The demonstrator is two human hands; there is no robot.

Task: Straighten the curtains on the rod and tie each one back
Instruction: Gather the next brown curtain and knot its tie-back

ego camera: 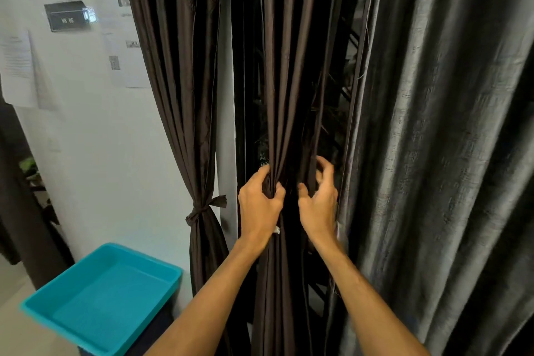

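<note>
A dark brown middle curtain (286,72) hangs in folds in front of a dark window. My left hand (258,205) is clenched on a bunch of its left folds at about waist height. My right hand (319,199) reaches around its right edge, fingers curled and spread, touching the folds. To the left hangs another brown curtain (179,72), gathered low by a knotted fabric tie-back (203,209). A grey curtain (439,153) hangs loose on the right, beside my right hand.
A turquoise plastic tray (101,298) sits at the lower left, close to the tied curtain. The white wall (86,130) on the left carries papers and a small dark sign. A dark fabric edge shows at the far left.
</note>
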